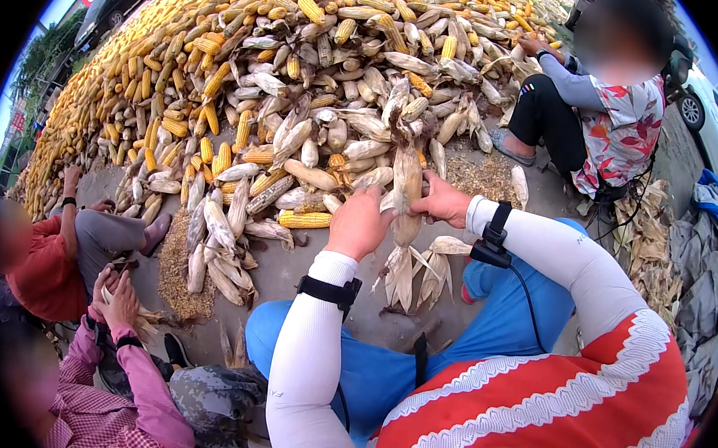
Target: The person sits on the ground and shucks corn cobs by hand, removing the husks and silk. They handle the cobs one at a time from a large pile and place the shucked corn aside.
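Between my hands an ear of corn in its dry husk [407,177] stands roughly lengthwise in front of me, its tip pointing at the heap. My right hand [442,198] grips it from the right, thumb and fingers on the husk. On its left side is my left hand [362,218], fingers curled with the thumb near the husk; whether it grips the ear is hard to tell. Loose husks [398,276] hang below the ear. A pale husked ear [451,246] with peeled-back leaves lies to the right. Husked and bare ears [306,220] lie just beyond my left hand.
A large heap of corn ears [190,43] rises ahead. Loose kernels [184,268] lie on the ground at left. One person [622,124] sits at right; two others [50,265] [116,388] sit at left. Dry husks [651,238] and grey sheeting [697,297] lie at far right.
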The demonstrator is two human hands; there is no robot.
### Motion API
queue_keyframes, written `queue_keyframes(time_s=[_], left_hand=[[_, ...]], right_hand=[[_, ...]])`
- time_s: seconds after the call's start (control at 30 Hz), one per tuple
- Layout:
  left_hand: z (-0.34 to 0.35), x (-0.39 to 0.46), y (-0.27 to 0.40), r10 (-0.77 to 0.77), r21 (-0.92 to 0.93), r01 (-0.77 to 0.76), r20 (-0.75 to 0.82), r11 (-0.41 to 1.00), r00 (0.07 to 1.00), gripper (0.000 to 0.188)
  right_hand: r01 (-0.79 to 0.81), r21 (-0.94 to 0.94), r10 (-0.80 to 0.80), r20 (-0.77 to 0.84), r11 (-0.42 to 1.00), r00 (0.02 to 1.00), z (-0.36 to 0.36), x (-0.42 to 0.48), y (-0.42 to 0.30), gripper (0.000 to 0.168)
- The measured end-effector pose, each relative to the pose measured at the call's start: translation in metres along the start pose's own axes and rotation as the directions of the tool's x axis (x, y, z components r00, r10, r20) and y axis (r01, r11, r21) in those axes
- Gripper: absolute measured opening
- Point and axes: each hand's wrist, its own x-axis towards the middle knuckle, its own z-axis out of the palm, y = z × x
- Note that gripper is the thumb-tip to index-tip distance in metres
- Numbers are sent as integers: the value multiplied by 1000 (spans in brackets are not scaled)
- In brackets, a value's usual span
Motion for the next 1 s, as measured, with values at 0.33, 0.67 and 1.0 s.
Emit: queue_keyframes(time_s=[0.33, 0.67, 1.0], left_hand=[[11, 13, 14, -78, -663, 141, 124, 736, 989, 53], [37, 31, -15, -281, -512, 231, -21, 827, 959, 42], [45, 41, 16, -275, -180, 263, -49, 948, 960, 59]], right_hand=[[72, 37, -79, 232, 997, 970, 10, -39, -22, 78], [194, -90, -195, -1, 977, 981, 10, -7, -27, 52], [335, -314, -413, -227, 888, 882, -4, 5, -33, 31]])
